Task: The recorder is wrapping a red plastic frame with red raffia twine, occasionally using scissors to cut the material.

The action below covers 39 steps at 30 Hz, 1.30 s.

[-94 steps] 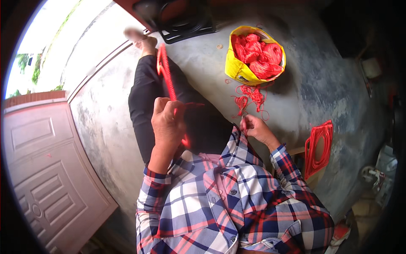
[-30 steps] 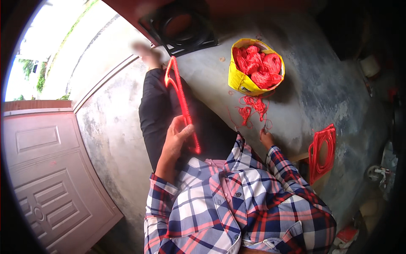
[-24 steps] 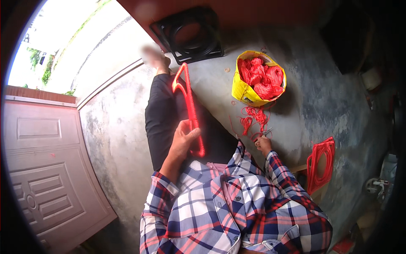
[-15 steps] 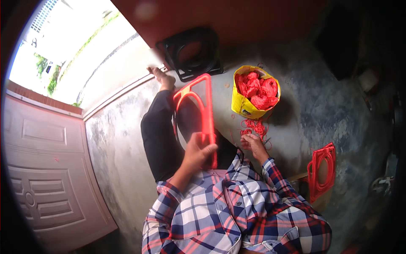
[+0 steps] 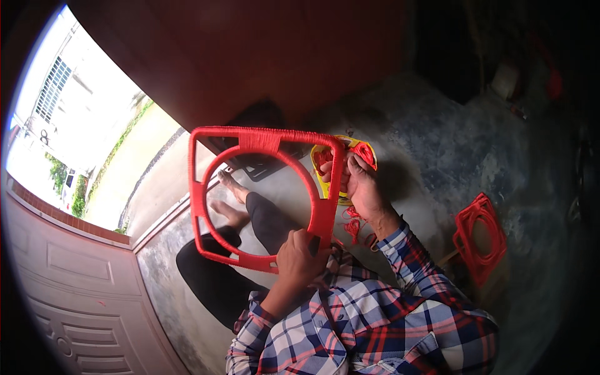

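Observation:
A square frame with a round ring inside it, wrapped in red cord, is raised in front of my legs. My left hand is closed on its lower right corner. At the upper part of its right side, my right hand is closed round the side bar, with fingertips showing on the inner side. Behind that hand, a yellow bag holds bundles of red cord; the frame and hand partly hide it. Loose red cord lies on the floor just below the bag.
More red wrapped frames stand at the right. A dark frame, partly hidden, leans by the red-brown wall. My bare foot rests near the doorway sill at left. A panelled door stands open on the left.
The red frame has turned from nearly edge-on to face me and come higher. My right hand has moved up from the loose cord to the frame's right side. The head view has shifted.

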Each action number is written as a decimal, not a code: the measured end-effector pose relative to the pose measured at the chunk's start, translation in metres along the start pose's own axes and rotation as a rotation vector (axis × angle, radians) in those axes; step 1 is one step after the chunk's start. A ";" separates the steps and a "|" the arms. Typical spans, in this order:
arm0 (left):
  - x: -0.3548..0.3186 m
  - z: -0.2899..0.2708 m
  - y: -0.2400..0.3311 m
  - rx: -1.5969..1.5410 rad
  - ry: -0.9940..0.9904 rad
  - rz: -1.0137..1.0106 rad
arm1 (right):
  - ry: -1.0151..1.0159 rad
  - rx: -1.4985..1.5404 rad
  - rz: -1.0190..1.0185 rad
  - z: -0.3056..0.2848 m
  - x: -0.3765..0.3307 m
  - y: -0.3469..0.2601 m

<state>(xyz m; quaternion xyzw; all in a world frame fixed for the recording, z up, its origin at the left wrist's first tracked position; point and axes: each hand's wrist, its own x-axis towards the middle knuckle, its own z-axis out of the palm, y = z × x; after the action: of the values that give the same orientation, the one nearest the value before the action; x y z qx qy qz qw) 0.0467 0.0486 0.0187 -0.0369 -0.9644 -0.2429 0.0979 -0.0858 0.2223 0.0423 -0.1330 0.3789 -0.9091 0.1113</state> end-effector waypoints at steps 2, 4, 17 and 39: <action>-0.001 -0.005 0.000 0.097 -0.018 -0.020 | 0.008 0.025 -0.008 0.004 0.007 -0.008; -0.008 -0.013 -0.003 0.108 -0.039 -0.039 | 0.001 0.053 -0.018 0.014 0.018 -0.012; -0.055 -0.078 -0.045 0.140 -0.263 -0.125 | -0.088 -0.039 0.385 0.047 0.035 0.052; -0.100 -0.068 -0.061 0.010 -0.440 -0.196 | -0.174 -0.637 0.614 0.040 0.038 0.105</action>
<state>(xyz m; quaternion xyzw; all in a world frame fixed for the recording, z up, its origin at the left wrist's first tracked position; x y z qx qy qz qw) 0.1485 -0.0392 0.0286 0.0053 -0.9626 -0.2326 -0.1385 -0.0976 0.1118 -0.0001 -0.1182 0.6510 -0.6573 0.3608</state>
